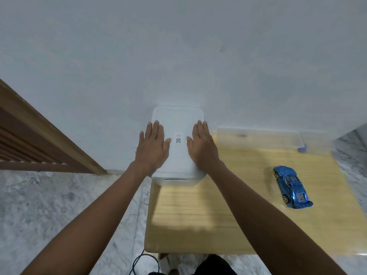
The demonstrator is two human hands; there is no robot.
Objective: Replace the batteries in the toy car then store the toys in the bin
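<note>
both hands flat on top of a white lidded bin (178,124), seen from above by a head-worn camera. left hand (152,148) spread on the left half of the lid, fingers straight and pointing away toward the wall, thumb angled inward. right hand (202,146) mirrored on the right half, fingers straight and close together, thumb angled toward the left hand. neither hand curled round anything, palms just resting or pressing on the lid. between the two thumbs, a small white label with a qr code (178,138) stuck to the lid. bare forearms reaching in from the bottom corners of the view.

bin standing at the far left corner of a low pale wooden table (198,215), hard against a plain light wall (178,46), lid on, a dark slot visible on its near face.

blue toy car (290,186) lying on the table well to the right of the bin, on its wheels, apart from both hands, pointing roughly away and slightly left. clear shallow plastic container (258,138) at the far edge of the table beyond the car, with a small blue piece (302,148) at its right end, too blurred to identify.

grey marbled floor (49,205) to the left of the table, and a brown wooden louvred door (29,139) at the far left. thin black cable (143,262) looping on the floor at the bottom centre.
</note>
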